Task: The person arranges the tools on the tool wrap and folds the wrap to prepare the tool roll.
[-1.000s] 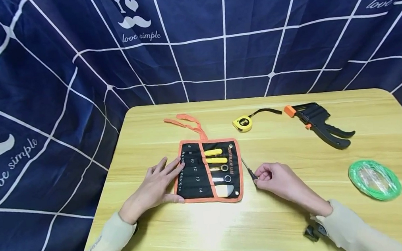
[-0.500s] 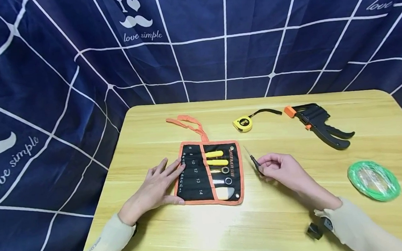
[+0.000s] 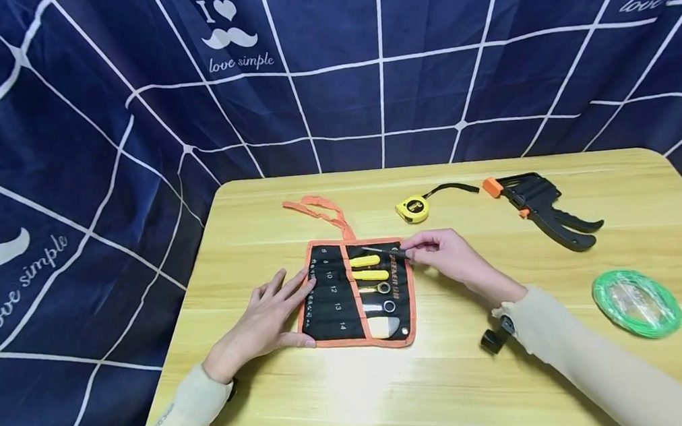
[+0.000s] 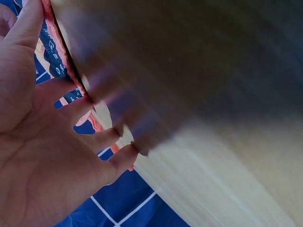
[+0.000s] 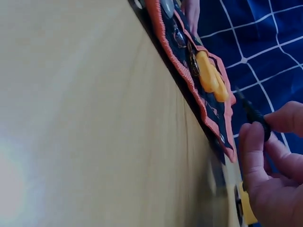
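Note:
A black tool pouch [image 3: 323, 312] with orange edging lies unfolded on the table. Its pockets hold two yellow-handled tools [image 3: 371, 275], two ring-ended wrenches [image 3: 384, 288] and a light, grey-tipped tool [image 3: 383, 327]. My left hand [image 3: 259, 325] rests with spread fingers on the pouch's left edge. Between thumb and fingers, my right hand [image 3: 451, 257] pinches the dark handle of a slim screwdriver [image 3: 383, 251]. The screwdriver's thin shaft points left over the pouch's upper right part, above the yellow handles; in the right wrist view the screwdriver [image 5: 255, 117] is partly covered by fingertips.
Behind the pouch lie its orange ties [image 3: 322, 209] and a yellow tape measure [image 3: 414, 209] with a black strap. A black bar clamp [image 3: 544, 209] with orange pads and a coil of green wire [image 3: 637, 303] are on the right. A blue curtain [image 3: 330, 92] hangs behind the table.
My right hand has lifted the screwdriver from beside the pouch and carried it left and away from me, over the pouch's upper right part. My left hand has stayed in place.

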Available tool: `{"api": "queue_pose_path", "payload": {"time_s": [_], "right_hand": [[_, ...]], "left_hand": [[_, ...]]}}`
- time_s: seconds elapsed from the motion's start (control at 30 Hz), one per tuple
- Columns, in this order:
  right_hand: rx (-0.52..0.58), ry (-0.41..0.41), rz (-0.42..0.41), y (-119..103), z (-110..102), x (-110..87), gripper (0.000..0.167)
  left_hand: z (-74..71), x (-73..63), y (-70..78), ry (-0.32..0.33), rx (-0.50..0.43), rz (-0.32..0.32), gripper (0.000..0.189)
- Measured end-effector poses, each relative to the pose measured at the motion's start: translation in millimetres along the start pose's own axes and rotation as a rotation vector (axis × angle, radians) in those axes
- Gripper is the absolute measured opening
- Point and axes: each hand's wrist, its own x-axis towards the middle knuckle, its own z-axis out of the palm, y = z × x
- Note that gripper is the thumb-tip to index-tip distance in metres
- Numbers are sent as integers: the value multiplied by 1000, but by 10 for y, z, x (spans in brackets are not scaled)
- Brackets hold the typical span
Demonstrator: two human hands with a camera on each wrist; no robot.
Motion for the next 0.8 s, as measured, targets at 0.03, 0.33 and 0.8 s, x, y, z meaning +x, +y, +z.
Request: {"api": "queue_pose_path", "payload": {"time_s": [0.03,0.33,0.8], "right_hand": [[8,-9,9,0,12,42,26],[-38,-46,-25,-43,124,283,23],[-199,-62,-86,-136,311,444,16]], "left_hand": [[-1,3,2,-1,-2,0,109],[-27,20,3,-2,-6,-1,109],[-10,-6,9,0,-10,-10,109]]}}
